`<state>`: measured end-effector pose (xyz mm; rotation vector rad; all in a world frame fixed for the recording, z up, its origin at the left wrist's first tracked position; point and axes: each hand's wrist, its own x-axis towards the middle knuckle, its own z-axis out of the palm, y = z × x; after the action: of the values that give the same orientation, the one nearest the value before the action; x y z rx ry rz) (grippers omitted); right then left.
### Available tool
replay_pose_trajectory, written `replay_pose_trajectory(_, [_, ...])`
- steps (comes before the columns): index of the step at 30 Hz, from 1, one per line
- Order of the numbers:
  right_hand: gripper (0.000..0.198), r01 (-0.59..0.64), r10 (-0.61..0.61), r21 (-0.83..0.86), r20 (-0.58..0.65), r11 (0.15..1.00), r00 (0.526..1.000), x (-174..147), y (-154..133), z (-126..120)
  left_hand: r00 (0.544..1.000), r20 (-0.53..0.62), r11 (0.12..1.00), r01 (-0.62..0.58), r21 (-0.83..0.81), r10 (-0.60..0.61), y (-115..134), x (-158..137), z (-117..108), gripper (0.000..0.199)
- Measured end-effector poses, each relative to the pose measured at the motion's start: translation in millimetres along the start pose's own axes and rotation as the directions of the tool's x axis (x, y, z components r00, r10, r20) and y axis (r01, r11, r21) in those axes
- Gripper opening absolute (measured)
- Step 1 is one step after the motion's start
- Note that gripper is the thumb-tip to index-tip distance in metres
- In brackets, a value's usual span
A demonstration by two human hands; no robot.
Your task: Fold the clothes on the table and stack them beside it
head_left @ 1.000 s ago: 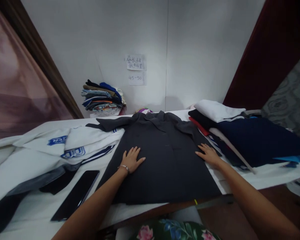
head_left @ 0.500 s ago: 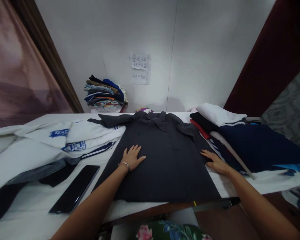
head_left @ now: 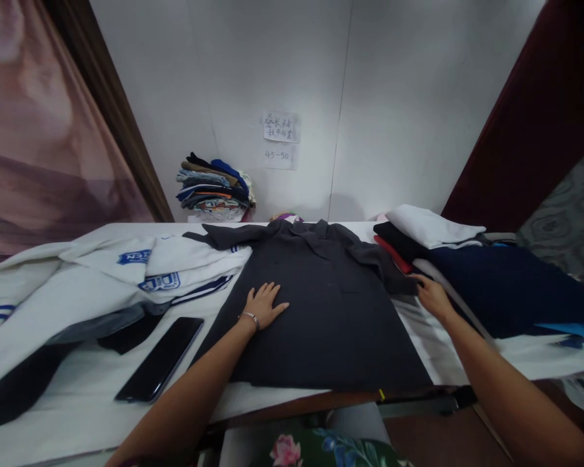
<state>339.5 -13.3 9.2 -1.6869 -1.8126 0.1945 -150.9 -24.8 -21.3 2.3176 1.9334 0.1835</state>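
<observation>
A dark grey long-sleeved coat (head_left: 321, 331) lies spread on the white-covered table, its collar at the far side and its hem along the near edge. My left hand (head_left: 264, 305) rests flat on the coat's left front, fingers spread, a bracelet on the wrist. At the right, my right hand (head_left: 432, 295) pinches the cuff end of the coat's right sleeve, which is pulled out sideways towards the folded pile. The left sleeve stretches out over white clothing.
White garments with blue lettering (head_left: 78, 292) spread over the left side. A black phone (head_left: 160, 360) lies near my left forearm. Folded clothes (head_left: 496, 279) are heaped on the right. Another clothes stack (head_left: 214, 188) stands by the wall, below paper notes (head_left: 281, 137).
My right hand has gone from lying by the sleeve to gripping its cuff, drawing it outward and slightly away from me. My left hand stays on the coat. The view has shifted slightly.
</observation>
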Motion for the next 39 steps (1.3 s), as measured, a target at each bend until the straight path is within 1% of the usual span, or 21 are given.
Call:
replay_pose_trajectory(2, [0.038, -0.007, 0.005, -0.018, -0.112, 1.0, 0.994, 18.7, -17.1, -21.6, 1.0, -0.004, 1.0, -0.002, 0.006, 0.002, 0.3, 0.1, 0.0, 0.072])
replay_pose_trajectory(4, [0.035, -0.026, 0.01, -0.089, -0.172, 0.996, 0.985, 36.1, -33.4, -44.1, 1.0, -0.003, 1.0, -0.004, 0.011, 0.004, 0.0, 0.1, 0.9, 0.071])
replay_pose_trajectory(7, [0.025, -0.026, 0.001, -0.17, -0.144, 0.985, 0.99, 55.9, -51.9, -73.1, 1.0, 0.003, 1.0, 0.002, 0.017, -0.002, -2.1, 0.2, 2.1, 0.07])
replay_pose_trajectory(11, [0.023, -0.014, -0.008, -0.166, -0.136, 0.986, 0.991, 72.9, -74.2, -98.5, 0.999, 0.029, 0.999, 0.038, 0.0, -0.038, 0.7, 3.8, -6.9, 0.067])
replay_pose_trajectory(14, [0.024, 0.048, -0.081, -0.178, -0.182, 0.983, 0.98, 77.8, -105.9, -108.3, 0.999, 0.006, 0.986, 0.044, -0.158, -0.044, 25.2, 7.1, -28.3, 0.056])
replay_pose_trajectory(16, [0.025, 0.125, -0.158, -0.182, -0.181, 0.975, 0.971, 73.5, -135.6, -107.8, 0.997, -0.063, 0.917, -0.065, -0.394, 0.044, 57.6, 6.1, -46.2, 0.047])
replay_pose_trajectory(17, [0.024, 0.161, -0.192, -0.192, -0.158, 0.968, 0.969, 68.4, -151.6, -104.4, 0.99, -0.093, 0.828, -0.139, -0.543, 0.105, 77.4, 4.4, -54.6, 0.045])
replay_pose_trajectory(18, [0.024, 0.201, -0.225, -0.191, -0.114, 0.961, 0.968, 61.5, -167.3, -98.6, 0.983, -0.09, 0.697, -0.175, -0.696, 0.157, 98.3, 2.2, -61.8, 0.044])
replay_pose_trajectory(19, [0.024, 0.232, -0.246, -0.183, -0.057, 0.955, 0.968, 52.8, -181.9, -90.5, 0.977, -0.062, 0.532, -0.165, -0.831, 0.206, 119.1, -0.2, -67.6, 0.046])
replay_pose_trajectory(20, [0.025, 0.249, -0.252, -0.193, 0.007, 0.949, 0.968, 42.7, -194.7, -80.5, 0.966, -0.013, 0.348, -0.105, -0.932, 0.258, 138.6, -2.3, -71.7, 0.051])
replay_pose_trajectory(21, [0.025, 0.269, -0.259, -0.213, 0.072, 0.939, 0.963, 31.5, -205.3, -69.0, 0.951, 0.05, 0.164, -0.001, -0.986, 0.305, 155.7, -3.6, -74.2, 0.058])
replay_pose_trajectory(22, [0.025, 0.299, -0.275, -0.231, 0.132, 0.926, 0.952, 19.6, -213.1, -56.9, 0.932, 0.104, -0.002, 0.112, -0.994, 0.346, 169.7, -3.8, -75.0, 0.063])
replay_pose_trajectory(23, [0.024, 0.33, -0.29, -0.241, 0.186, 0.913, 0.939, 7.5, -217.9, -44.7, 0.913, 0.155, -0.138, 0.221, -0.966, 0.376, 180.3, -2.7, -74.4, 0.066])
replay_pose_trajectory(24, [0.024, 0.36, -0.308, -0.233, 0.232, 0.903, 0.923, -4.6, -219.4, -33.4, 0.902, 0.199, -0.24, 0.306, -0.921, 0.384, 187.6, -0.6, -72.7, 0.065])
replay_pose_trajectory(25, [0.024, 0.389, -0.334, -0.192, 0.266, 0.901, 0.904, -16.4, -217.5, -23.5, 0.904, 0.232, -0.316, 0.352, -0.881, 0.36, 191.9, 2.5, -70.3, 0.059])
replay_pose_trajectory(27, [0.027, 0.416, -0.396, -0.004, 0.298, 0.909, 0.869, -38.0, -203.2, -8.7, 0.93, 0.272, -0.411, 0.355, -0.84, 0.249, 193.3, 10.7, -65.9, 0.039])
replay_pose_trajectory(29, [0.031, 0.347, -0.386, 0.19, 0.239, 0.918, 0.891, -56.6, -175.6, -0.1, 0.951, 0.283, -0.449, 0.309, -0.839, 0.125, 189.6, 20.8, -66.3, 0.024])
replay_pose_trajectory(31, [0.033, 0.189, -0.221, 0.223, 0.128, 0.956, 0.967, -72.6, -139.0, 5.0, 0.962, 0.268, -0.459, 0.262, -0.849, 0.054, 185.2, 33.9, -75.2, 0.019])
replay_pose_trajectory(33, [0.039, -0.006, -0.002, 0.11, 0.073, 0.994, 0.997, -86.9, -101.5, 9.0, 0.975, 0.223, -0.465, 0.209, -0.861, 0.026, 182.9, 52.8, -92.2, 0.016])
replay_pose_trajectory(36, [0.051, -0.211, 0.212, -0.019, 0.113, 0.977, 0.971, -103.9, -61.9, 14.6, 0.99, 0.138, -0.487, 0.129, -0.864, 0.016, 185.2, 94.3, -124.7, 0.012])
replay_pose_trajectory(39, [0.056, -0.277, 0.268, 0.019, 0.194, 0.961, 0.944, -111.9, -50.7, 19.4, 0.995, 0.096, -0.494, 0.085, -0.865, 0.004, 192.6, 143.5, -155.7, 0.013])
